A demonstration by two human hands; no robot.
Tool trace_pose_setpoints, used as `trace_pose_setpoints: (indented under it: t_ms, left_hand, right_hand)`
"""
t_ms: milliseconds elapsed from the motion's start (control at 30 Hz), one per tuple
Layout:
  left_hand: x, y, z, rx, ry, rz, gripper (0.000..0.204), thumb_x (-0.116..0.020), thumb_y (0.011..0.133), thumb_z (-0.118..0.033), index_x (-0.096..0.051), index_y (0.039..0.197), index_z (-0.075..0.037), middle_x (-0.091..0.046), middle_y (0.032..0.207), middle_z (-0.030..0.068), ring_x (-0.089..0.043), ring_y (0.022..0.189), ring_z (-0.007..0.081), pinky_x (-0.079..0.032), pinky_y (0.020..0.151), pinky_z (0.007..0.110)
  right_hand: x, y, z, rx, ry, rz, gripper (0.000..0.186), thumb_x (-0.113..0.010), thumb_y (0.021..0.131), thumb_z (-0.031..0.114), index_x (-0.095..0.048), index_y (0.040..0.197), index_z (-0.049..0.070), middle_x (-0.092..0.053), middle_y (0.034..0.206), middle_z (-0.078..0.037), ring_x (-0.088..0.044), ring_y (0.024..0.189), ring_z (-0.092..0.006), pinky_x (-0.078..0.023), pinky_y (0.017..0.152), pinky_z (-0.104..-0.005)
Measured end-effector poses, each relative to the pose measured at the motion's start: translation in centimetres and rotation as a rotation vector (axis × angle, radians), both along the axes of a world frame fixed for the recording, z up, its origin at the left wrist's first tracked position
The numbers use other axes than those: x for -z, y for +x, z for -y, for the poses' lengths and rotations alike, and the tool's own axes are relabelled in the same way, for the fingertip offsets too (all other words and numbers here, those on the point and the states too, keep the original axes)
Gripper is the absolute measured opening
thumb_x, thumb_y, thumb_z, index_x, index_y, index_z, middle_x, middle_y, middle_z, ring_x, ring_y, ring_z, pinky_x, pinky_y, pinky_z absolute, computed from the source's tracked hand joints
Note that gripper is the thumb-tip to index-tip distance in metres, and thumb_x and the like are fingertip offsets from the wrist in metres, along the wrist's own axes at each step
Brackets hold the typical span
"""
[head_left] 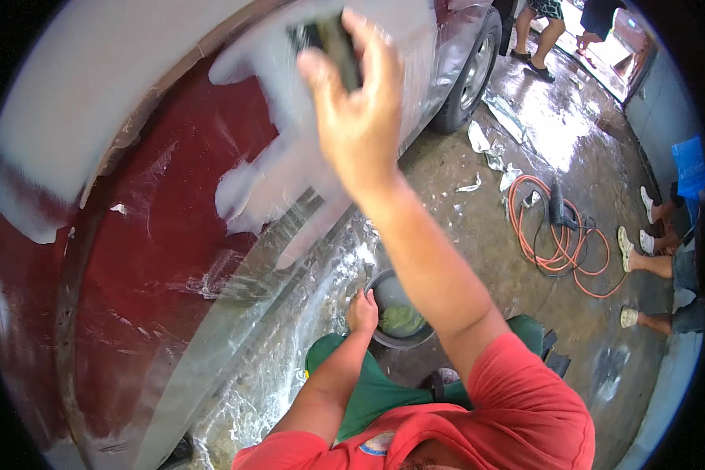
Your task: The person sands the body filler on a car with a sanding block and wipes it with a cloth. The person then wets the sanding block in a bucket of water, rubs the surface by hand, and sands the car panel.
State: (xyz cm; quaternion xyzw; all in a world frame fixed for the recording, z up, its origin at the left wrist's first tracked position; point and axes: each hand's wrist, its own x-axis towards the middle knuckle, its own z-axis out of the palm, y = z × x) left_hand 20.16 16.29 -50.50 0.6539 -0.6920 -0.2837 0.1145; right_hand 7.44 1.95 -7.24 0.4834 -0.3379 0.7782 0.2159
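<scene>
My right hand is raised to the car's side, thumb and fingers closed around a dark sanding block that is blurred by motion. The block is at the pale, filler-coated part of the car panel, beside bare dark red paint. Lower down, my left hand grips the rim of a round grey basin on the floor between my knees. A greenish, crumpled thing lies in the basin, its kind unclear. My right forearm partly covers the basin's far side.
A coiled orange hose and a black power tool lie on the floor to the right. Torn paper scraps are scattered near the car's wheel. Other people's legs show along the right wall and at the far end. White, wet residue streaks the floor.
</scene>
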Motion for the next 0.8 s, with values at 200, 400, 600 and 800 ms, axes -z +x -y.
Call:
trace_pose_setpoints:
  t_ms: [200, 400, 600, 800]
  left_hand:
    - [-0.2, 0.2, 0.2, -0.004, 0.012, -0.004, 0.044, -0.043, 0.102, -0.042, -0.061, 0.118, -0.005, -0.069, 0.106, 0.0243, -0.066, 0.097, 0.0438, -0.052, 0.081, 0.054]
    - [-0.4, 0.2, 0.2, 0.009, 0.013, 0.026, 0.046, -0.043, 0.102, -0.042, -0.060, 0.123, -0.005, -0.069, 0.106, 0.0238, -0.067, 0.095, 0.0436, -0.052, 0.081, 0.054]
    - [0.0, 0.4, 0.3, 0.000, 0.002, 0.020, 0.048, -0.040, 0.102, -0.044, -0.059, 0.123, -0.005, -0.069, 0.109, 0.0246, -0.067, 0.096, 0.0435, -0.053, 0.080, 0.054]
    - [0.3, 0.9, 0.4, 0.005, -0.062, -0.030, 0.046, -0.041, 0.103, -0.042, -0.059, 0.119, -0.003, -0.068, 0.108, 0.0250, -0.066, 0.096, 0.0445, -0.052, 0.081, 0.054]
  right_hand:
    - [1.5, 0.0, -0.5, 0.106, 0.003, -0.148, 0.053, -0.078, 0.083, 0.028, -0.057, 0.123, 0.002, -0.064, 0.114, -0.015, -0.060, 0.099, -0.0353, -0.042, 0.091, -0.0431]
    - [2.8, 1.8, -0.8, 0.112, 0.019, -0.055, 0.053, -0.078, 0.084, 0.030, -0.057, 0.123, 0.002, -0.064, 0.113, -0.014, -0.059, 0.103, -0.0342, -0.040, 0.093, -0.0443]
    - [-0.3, -2.1, -0.3, -0.121, 0.206, 0.149, 0.045, -0.076, 0.087, 0.029, -0.059, 0.121, 0.006, -0.066, 0.113, -0.013, -0.059, 0.105, -0.0352, -0.042, 0.093, -0.0457]
    - [3.9, 2.0, -1.7, -0.010, 0.030, -0.183, 0.054, -0.079, 0.083, 0.031, -0.058, 0.124, 0.003, -0.066, 0.118, -0.016, -0.061, 0.108, -0.0364, -0.042, 0.096, -0.0460]
